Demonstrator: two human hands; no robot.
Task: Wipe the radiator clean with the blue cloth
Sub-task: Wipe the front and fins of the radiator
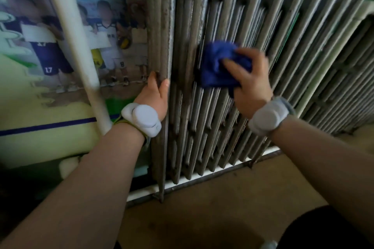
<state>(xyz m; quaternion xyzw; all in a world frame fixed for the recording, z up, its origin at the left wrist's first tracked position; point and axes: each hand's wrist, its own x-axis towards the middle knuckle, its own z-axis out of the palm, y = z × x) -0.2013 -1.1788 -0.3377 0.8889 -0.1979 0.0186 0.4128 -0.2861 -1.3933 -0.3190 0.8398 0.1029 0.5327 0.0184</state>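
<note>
A long grey ribbed radiator [263, 26] runs along the wall from the middle to the far right. My right hand [251, 85] grips a bunched blue cloth [216, 64] and presses it against the radiator's front ribs at mid height. My left hand [155, 95] holds the radiator's leftmost column, fingers curled round its edge, with the fingertips hidden behind it. Both wrists wear white bands.
A white vertical pipe [77, 46] stands left of the radiator, in front of a wall poster [40, 46] of people in sports kit. A white horizontal pipe [212, 172] runs beneath the radiator. Brown floor [212, 208] lies below.
</note>
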